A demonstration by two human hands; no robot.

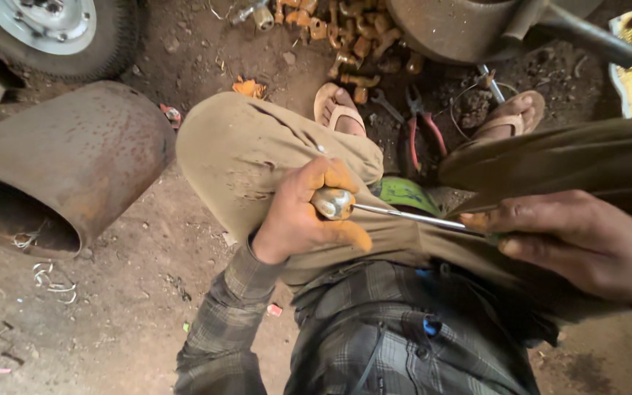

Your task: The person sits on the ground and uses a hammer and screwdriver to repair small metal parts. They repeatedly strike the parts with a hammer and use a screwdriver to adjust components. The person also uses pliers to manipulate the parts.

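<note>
thin shiny metal rod with rounded silver knob (396, 213) | over lap, long axis near level, knob leftward | left hand (303, 219) grip wrapped around knob | right hand (579, 238) grip pinching far tip

Tool across the lap, junk all around on the dirt

Left hand (298, 219) grips the screwdriver (374, 208) over the thigh, right hand (587, 245) at its far tip. Big drum (67, 161) lies to the left, wheel (45, 29) behind it, pliers (422, 128) between the feet, pile of fittings (345, 33) beyond.
</note>
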